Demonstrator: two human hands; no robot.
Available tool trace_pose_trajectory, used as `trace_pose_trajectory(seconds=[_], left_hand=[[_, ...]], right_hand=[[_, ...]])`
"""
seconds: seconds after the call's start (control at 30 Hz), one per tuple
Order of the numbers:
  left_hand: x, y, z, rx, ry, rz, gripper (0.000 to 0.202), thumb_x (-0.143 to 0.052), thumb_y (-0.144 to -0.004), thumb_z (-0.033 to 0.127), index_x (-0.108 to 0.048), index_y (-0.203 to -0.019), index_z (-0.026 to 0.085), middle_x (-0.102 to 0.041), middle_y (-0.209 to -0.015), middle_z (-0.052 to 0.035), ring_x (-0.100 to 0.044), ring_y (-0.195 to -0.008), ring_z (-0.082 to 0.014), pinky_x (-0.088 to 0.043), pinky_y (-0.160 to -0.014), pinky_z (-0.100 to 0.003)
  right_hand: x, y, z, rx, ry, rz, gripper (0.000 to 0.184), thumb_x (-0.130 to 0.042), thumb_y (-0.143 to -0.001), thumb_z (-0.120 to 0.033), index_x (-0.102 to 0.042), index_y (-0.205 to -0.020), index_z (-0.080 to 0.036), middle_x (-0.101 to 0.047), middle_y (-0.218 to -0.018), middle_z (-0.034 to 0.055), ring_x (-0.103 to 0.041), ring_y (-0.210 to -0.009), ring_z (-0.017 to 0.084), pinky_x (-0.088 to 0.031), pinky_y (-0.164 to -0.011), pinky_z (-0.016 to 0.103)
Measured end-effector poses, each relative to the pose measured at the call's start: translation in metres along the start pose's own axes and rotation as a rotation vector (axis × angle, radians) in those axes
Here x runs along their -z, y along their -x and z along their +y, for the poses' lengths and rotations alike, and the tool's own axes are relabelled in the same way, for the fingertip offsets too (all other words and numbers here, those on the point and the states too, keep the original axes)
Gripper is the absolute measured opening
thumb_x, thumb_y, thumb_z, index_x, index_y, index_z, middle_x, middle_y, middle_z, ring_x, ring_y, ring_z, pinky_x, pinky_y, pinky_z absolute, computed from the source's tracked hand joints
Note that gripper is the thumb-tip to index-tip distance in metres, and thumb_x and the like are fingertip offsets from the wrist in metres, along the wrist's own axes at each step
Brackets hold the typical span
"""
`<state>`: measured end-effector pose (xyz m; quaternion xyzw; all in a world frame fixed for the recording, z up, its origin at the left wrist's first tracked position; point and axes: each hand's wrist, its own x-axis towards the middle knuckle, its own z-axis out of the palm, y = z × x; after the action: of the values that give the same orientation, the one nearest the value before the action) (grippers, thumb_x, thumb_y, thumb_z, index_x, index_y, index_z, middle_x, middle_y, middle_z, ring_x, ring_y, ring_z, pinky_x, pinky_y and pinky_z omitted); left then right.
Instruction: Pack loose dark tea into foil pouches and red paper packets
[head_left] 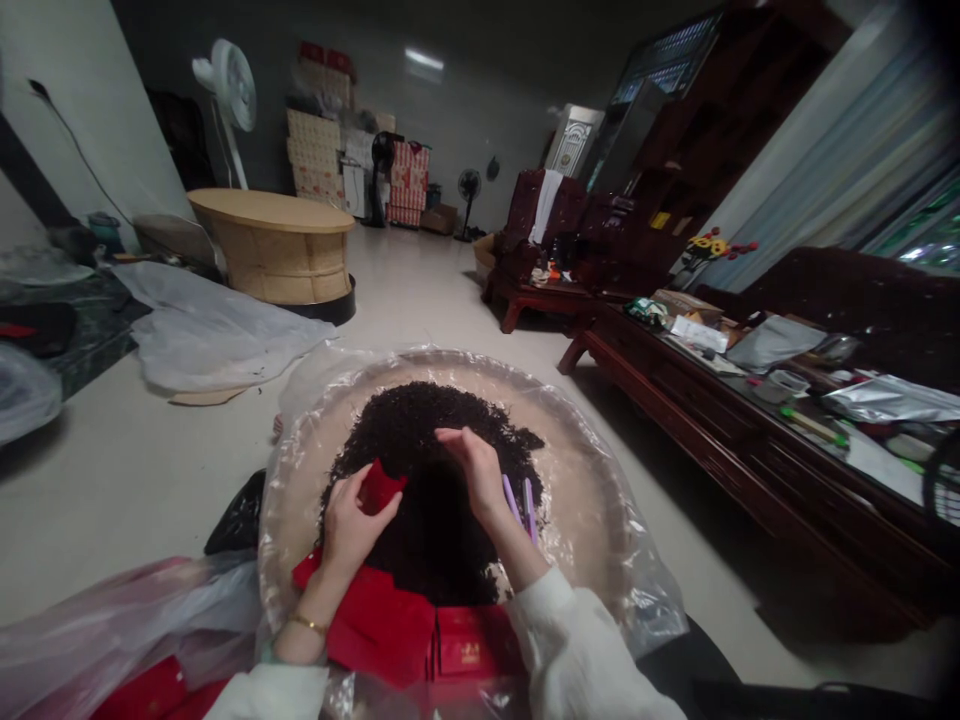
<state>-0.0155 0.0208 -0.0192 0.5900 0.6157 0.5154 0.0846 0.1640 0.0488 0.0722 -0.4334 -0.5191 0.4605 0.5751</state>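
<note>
A small red packet (381, 488) is pinched between the thumb and fingers of my left hand (352, 520), over the left part of a heap of dark loose leaves (431, 410) that look like tea. My right hand (476, 470) hovers over the heap with its fingers stretched out towards the left; its palm and thumb are hidden, and nothing shows in it. The heap lies in a wide round tray (577, 450) lined with clear plastic. Beside my right wrist rests a purple two-armed tool (529, 505), partly hidden. Flat red packets (390, 625) are spread at the near rim, below my hands.
A dark wooden table (675, 400) loaded with bags and papers runs along the right. Ahead on the left stands a round woven table (274, 235), with plastic sheeting (217, 330) on the floor before it. A black bag (238, 515) lies left of the tray.
</note>
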Motion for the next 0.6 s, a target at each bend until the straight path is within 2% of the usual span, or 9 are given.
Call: trace_pose_trajectory(seconds=[0.07, 0.1, 0.17, 0.23, 0.33, 0.47, 0.6], left_hand=[[0.002, -0.005, -0.006, 0.11, 0.013, 0.059, 0.054, -0.067, -0.068, 0.051, -0.063, -0.11, 0.016, -0.066, -0.088, -0.0068, -0.061, -0.074, -0.0206, -0.055, -0.067, -0.034], [0.003, -0.007, -0.008, 0.16, 0.021, 0.089, 0.055, -0.066, -0.068, 0.052, -0.063, -0.11, 0.016, -0.066, -0.09, -0.0073, -0.062, -0.077, -0.0214, -0.055, -0.069, -0.035], [0.006, -0.012, -0.011, 0.224, 0.035, 0.157, 0.058, -0.066, -0.068, 0.052, -0.062, -0.111, 0.014, -0.066, -0.093, -0.0089, -0.062, -0.081, -0.023, -0.055, -0.072, -0.037], [0.009, -0.015, -0.012, 0.236, 0.046, 0.24, 0.059, -0.067, -0.067, 0.052, -0.062, -0.11, 0.012, -0.064, -0.098, -0.0113, -0.062, -0.085, -0.0246, -0.055, -0.072, -0.038], [0.011, -0.017, -0.013, 0.212, 0.044, 0.317, 0.056, -0.067, -0.066, 0.049, -0.061, -0.108, 0.011, -0.06, -0.102, -0.0124, -0.061, -0.09, -0.0263, -0.055, -0.073, -0.04], [0.01, -0.016, -0.015, 0.193, 0.021, 0.339, 0.054, -0.066, -0.068, 0.045, -0.06, -0.11, 0.012, -0.057, -0.105, -0.0125, -0.059, -0.098, -0.028, -0.054, -0.081, -0.044], [0.011, -0.016, -0.013, 0.18, 0.013, 0.348, 0.053, -0.067, -0.069, 0.043, -0.059, -0.111, 0.013, -0.056, -0.105, -0.0125, -0.058, -0.1, -0.0285, -0.053, -0.083, -0.045]], right_hand=[[0.015, 0.007, 0.009, 0.158, 0.435, -0.084, 0.039, -0.051, -0.086, -0.051, -0.072, -0.097, -0.02, -0.067, -0.116, 0.0114, -0.056, -0.116, 0.027, -0.037, -0.104, 0.046], [0.021, 0.013, 0.014, 0.233, 0.647, -0.154, 0.041, -0.054, -0.085, -0.05, -0.069, -0.109, -0.02, -0.062, -0.126, 0.0128, -0.049, -0.125, 0.029, -0.033, -0.108, 0.048], [0.028, 0.025, 0.025, 0.344, 1.011, -0.303, 0.061, -0.061, -0.081, -0.053, -0.055, -0.131, -0.02, -0.047, -0.143, 0.015, -0.031, -0.138, 0.033, -0.023, -0.112, 0.053], [0.03, 0.035, 0.035, 0.403, 1.265, -0.419, 0.084, -0.065, -0.074, -0.062, -0.041, -0.143, -0.02, -0.033, -0.152, 0.0171, -0.019, -0.143, 0.037, -0.016, -0.113, 0.058], [0.023, 0.04, 0.045, 0.443, 1.431, -0.492, 0.1, -0.064, -0.069, -0.071, -0.031, -0.148, -0.02, -0.022, -0.155, 0.0192, -0.013, -0.143, 0.04, -0.011, -0.112, 0.061], [0.003, 0.033, 0.046, 0.5, 1.467, -0.56, 0.097, -0.061, -0.071, -0.072, -0.031, -0.148, -0.022, -0.018, -0.157, 0.0184, -0.009, -0.144, 0.04, -0.007, -0.112, 0.061], [-0.026, 0.02, 0.047, 0.537, 1.492, -0.647, 0.095, -0.06, -0.072, -0.072, -0.035, -0.146, -0.019, -0.021, -0.155, 0.0198, -0.011, -0.144, 0.04, -0.006, -0.113, 0.059]])
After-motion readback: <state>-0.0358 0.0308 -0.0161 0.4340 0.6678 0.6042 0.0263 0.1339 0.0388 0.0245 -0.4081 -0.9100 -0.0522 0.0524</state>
